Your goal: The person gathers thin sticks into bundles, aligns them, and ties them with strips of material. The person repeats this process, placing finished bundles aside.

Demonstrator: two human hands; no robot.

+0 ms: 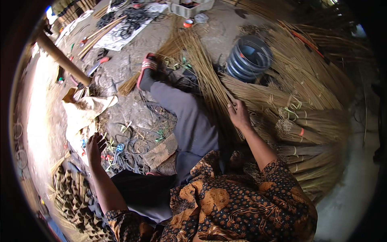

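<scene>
My right hand point(240, 115) is closed at the edge of a long bundle of thin dry stalks point(203, 66). Its fingers are curled around some stalks; exactly how many cannot be made out. The bundle slants from beyond my outstretched leg down to beside my knee. Over on the left, my left hand point(95, 147) is raised with its fingers apart and nothing in it. It hovers near a pale cloth sack point(86, 109) and scattered strips on the ground.
A dark ribbed bucket point(249, 58) stands beyond my right hand. Tied stalk bundles point(318, 125) spread along the right. Short-handled bundles point(74, 193) are stacked at lower left. A wooden board point(160, 152) lies by my leg. A red-handled knife point(98, 65) and a wooden pole point(62, 58) are farther left.
</scene>
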